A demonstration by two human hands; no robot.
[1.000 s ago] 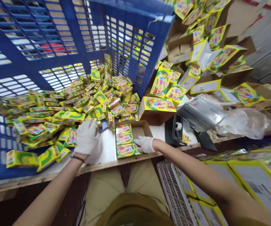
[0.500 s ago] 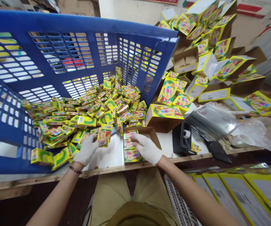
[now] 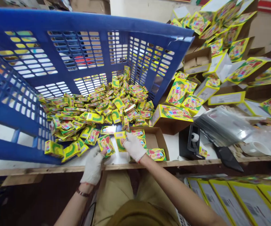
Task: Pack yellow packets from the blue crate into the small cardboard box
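Across the bench [image 3: 173, 144], the carton [image 3: 153, 139] held few packets [image 3: 156, 154] and a heap [image 3: 97, 103] filled the crate [image 3: 78, 22], left hand [image 3: 93, 166] and right hand [image 3: 134, 147] each pinching one packet [image 3: 106, 145].

smooth plastic crate [image 3: 78, 22]; glossy small packets [image 3: 95, 117]; matt cardboard box [image 3: 157, 138]; rough bare wood at bench [image 3: 43, 169] edge; white knit cloth over left hand [image 3: 93, 164] and right hand [image 3: 133, 147].

A: what's on the bench [image 3: 43, 171]?
B: blue crate [image 3: 78, 22] on its side, left; black tape dispenser [image 3: 192, 144] right; clear bags [image 3: 222, 125] stacked just beside it; tape roll [image 3: 255, 147] further right
A: behind?
B: heap of yellow cartons [image 3: 237, 48], some open; flat cartons [image 3: 231, 201] below the bench edge, lower right
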